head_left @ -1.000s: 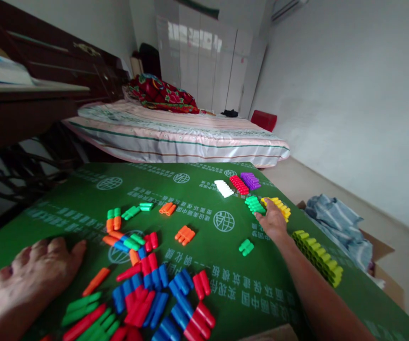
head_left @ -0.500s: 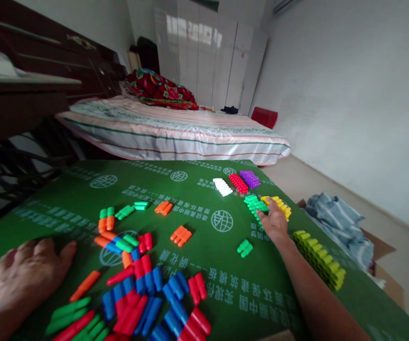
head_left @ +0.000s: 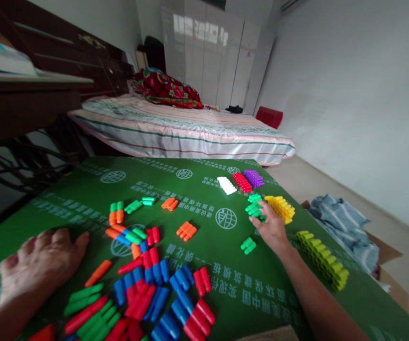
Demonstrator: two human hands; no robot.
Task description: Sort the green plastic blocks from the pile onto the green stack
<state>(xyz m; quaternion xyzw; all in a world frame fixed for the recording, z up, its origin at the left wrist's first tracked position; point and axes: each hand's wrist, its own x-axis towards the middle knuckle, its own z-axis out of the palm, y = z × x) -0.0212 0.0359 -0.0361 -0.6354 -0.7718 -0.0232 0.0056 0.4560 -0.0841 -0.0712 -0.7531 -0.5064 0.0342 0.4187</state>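
On the green table (head_left: pixel 226 265), the right hand (head_left: pixel 270 227) reaches far out to the green stack (head_left: pixel 255 208), its fingertips touching the near end of it; how tightly the fingers close there cannot be told (the back of the hand hides them). That stack sits just beside the yellow stack (head_left: pixel 280 208), with white (head_left: pixel 226 185), red (head_left: pixel 242 182) and purple (head_left: pixel 253 178) stacks in a row beyond. A small green piece (head_left: pixel 248 245) lies just left of the wrist. Near the table's right edge stretches a long lime row (head_left: pixel 323 259). The left hand (head_left: pixel 43 263) rests flat, fingers spread and holding nothing, beside the loose pile (head_left: pixel 147 289) of red, blue, green and orange pieces.
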